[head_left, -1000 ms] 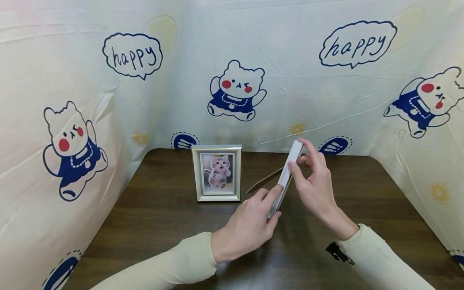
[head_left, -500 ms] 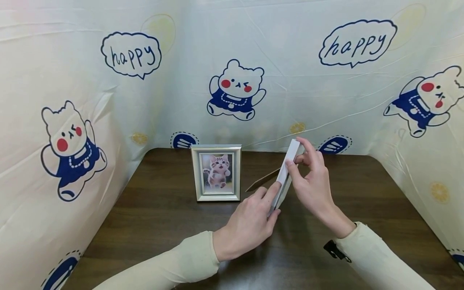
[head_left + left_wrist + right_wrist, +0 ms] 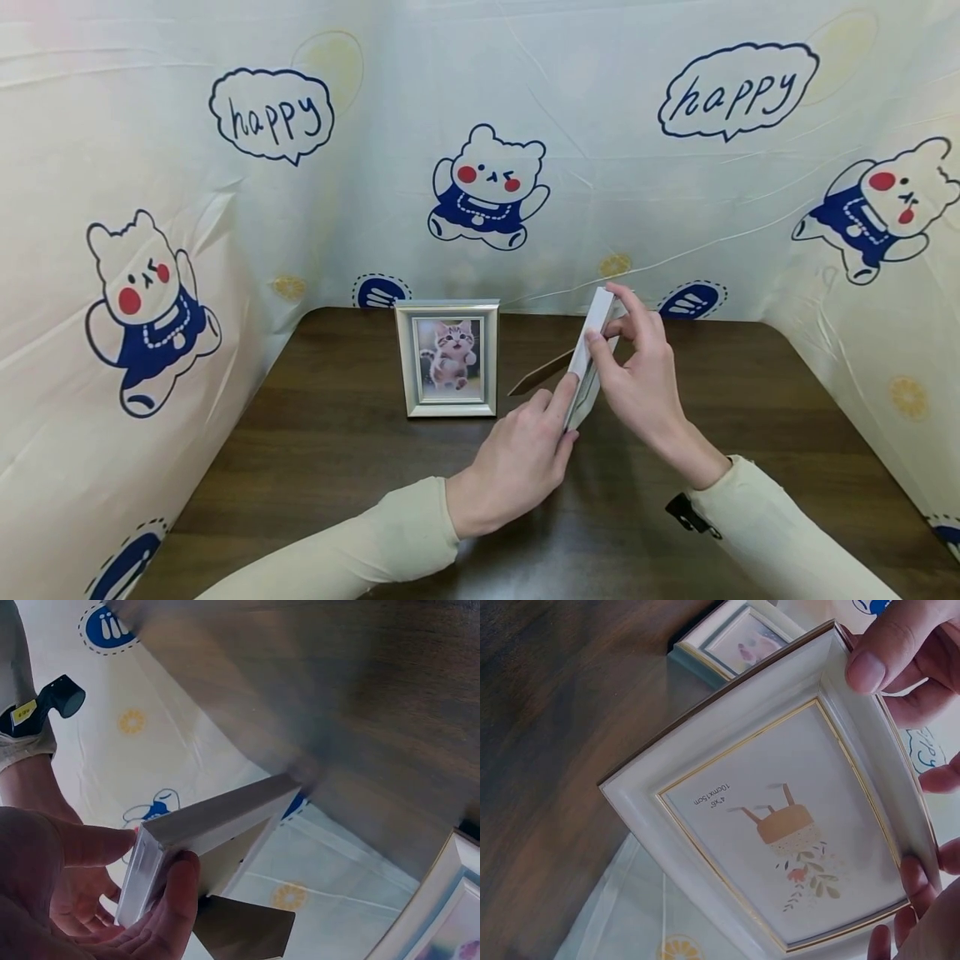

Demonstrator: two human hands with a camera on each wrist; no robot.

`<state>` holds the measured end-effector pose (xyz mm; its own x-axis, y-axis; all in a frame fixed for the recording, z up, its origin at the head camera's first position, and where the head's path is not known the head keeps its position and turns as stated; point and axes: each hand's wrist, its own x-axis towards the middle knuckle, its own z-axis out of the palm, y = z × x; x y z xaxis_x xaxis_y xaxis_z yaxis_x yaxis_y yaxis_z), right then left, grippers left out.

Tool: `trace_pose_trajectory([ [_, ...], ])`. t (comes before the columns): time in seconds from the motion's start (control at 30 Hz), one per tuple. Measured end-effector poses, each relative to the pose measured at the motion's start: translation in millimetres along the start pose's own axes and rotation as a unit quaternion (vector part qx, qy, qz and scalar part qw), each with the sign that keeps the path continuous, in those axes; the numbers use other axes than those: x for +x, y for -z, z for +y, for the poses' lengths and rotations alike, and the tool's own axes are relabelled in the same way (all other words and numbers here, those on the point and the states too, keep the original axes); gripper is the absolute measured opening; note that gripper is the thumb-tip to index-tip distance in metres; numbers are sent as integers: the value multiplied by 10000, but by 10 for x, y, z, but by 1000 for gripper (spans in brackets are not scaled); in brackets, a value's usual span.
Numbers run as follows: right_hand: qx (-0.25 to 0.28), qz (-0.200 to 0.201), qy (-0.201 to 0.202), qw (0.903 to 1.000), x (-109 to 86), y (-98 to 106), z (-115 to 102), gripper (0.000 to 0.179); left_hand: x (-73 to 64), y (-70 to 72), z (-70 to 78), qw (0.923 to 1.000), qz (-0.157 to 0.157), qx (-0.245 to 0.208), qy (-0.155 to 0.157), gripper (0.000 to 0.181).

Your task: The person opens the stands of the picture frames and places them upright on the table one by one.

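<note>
Both my hands hold a white picture frame (image 3: 590, 333), seen nearly edge-on and slanted above the table in the head view. My left hand (image 3: 517, 467) grips its lower end, index finger along the edge. At the upper end my right hand (image 3: 641, 375) pinches it between thumb and fingers. The right wrist view shows its front (image 3: 742, 772): gold inner trim round a printed insert (image 3: 810, 832) with a potted plant and size marking. From its back juts a brown stand leg (image 3: 247, 926). Left of my hands stands another frame (image 3: 450, 411) with a kitten picture (image 3: 452, 354).
The dark wooden table (image 3: 322, 467) lies under everything. A pale cloth (image 3: 360, 183) printed with bears and "happy" bubbles rises round its back and sides. A black clip-like piece (image 3: 692, 514) sits at my right sleeve (image 3: 772, 517).
The held frame has shifted slightly left and turned, so more of its right-hand side shows in the head view. Both hands moved a little with it. The kitten frame stayed in place.
</note>
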<state>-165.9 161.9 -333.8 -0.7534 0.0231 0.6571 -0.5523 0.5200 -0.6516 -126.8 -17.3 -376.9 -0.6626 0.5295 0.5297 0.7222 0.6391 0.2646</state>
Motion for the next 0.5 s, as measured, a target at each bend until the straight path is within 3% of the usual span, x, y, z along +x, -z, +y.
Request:
trace_pose_trajectory([
  [0.5,-166,1,84,9998,10,-31,-6,58,42,-40,-24,10000,12,-50,57,67],
])
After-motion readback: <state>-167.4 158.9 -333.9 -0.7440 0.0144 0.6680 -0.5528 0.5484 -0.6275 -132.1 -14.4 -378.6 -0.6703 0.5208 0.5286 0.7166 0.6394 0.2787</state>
